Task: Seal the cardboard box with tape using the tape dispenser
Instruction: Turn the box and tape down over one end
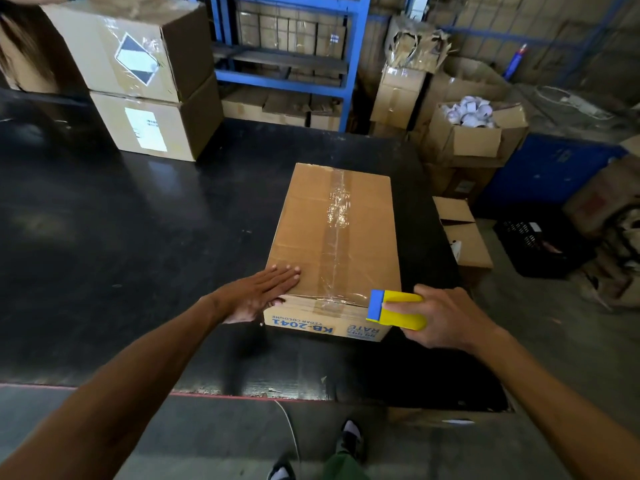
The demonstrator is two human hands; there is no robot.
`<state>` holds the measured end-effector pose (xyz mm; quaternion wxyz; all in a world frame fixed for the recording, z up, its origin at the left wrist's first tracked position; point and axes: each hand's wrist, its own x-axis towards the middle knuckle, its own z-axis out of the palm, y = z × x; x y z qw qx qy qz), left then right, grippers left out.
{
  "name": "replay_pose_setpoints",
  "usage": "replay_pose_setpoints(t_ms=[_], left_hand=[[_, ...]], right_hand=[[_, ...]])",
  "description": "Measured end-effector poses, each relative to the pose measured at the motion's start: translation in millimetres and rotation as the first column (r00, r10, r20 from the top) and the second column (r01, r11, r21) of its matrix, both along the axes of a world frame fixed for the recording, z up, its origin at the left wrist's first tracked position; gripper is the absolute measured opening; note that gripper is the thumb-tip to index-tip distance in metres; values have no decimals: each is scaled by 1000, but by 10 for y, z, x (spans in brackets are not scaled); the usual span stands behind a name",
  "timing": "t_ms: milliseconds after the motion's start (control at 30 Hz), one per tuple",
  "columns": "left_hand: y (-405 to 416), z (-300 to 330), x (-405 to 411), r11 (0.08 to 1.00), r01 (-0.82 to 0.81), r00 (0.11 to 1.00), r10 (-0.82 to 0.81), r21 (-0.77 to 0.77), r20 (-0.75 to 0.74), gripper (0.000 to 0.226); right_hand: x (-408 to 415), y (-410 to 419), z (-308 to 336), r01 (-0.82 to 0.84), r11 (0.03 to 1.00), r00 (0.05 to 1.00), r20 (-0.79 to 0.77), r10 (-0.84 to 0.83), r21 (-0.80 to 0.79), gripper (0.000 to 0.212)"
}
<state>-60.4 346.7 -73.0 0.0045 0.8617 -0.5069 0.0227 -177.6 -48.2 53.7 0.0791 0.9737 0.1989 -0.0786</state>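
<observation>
Cardboard box (332, 251) lies on the dark surface (138, 237) with its long axis running from the person out to the far side, and a strip of clear tape (337, 220) follows that axis down the middle seam and folds over the near edge. The left hand (261, 294) rests flat on the near left corner of the lid, fingers (284, 271) spread and holding nothing. The right hand (446, 317) is closed around the yellow and blue tape dispenser (394, 310), which sits at the near right corner of the box, its blue end pointing left and touching or almost touching the near face. The taped seam lies just left of the dispenser, so the right hand is much the nearer to it. Judging from this, the long seam looks covered and the tape probably needs cutting or pressing at the near edge.
</observation>
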Motion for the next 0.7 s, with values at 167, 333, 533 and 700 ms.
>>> replay_pose_setpoints(t_ms=[167,333,533,700], left_hand=[[-206,213,-39,995,89,986,-93,33,138,70],[-1203,157,-123,986,150,977,-138,-65,163,65],[-1302,-10,-81,993,119,987,-115,-29,116,62],[-1308,-23,-80,994,98,991,-94,-40,92,63]], right_hand=[[16,-35,-31,-10,999,1000,-7,10,33,56],[23,-26,-20,-22,999,1000,19,21,49,57],[-53,-68,-148,-8,996,999,51,4,91,62],[-21,-143,-156,-70,986,996,63,61,153,59]])
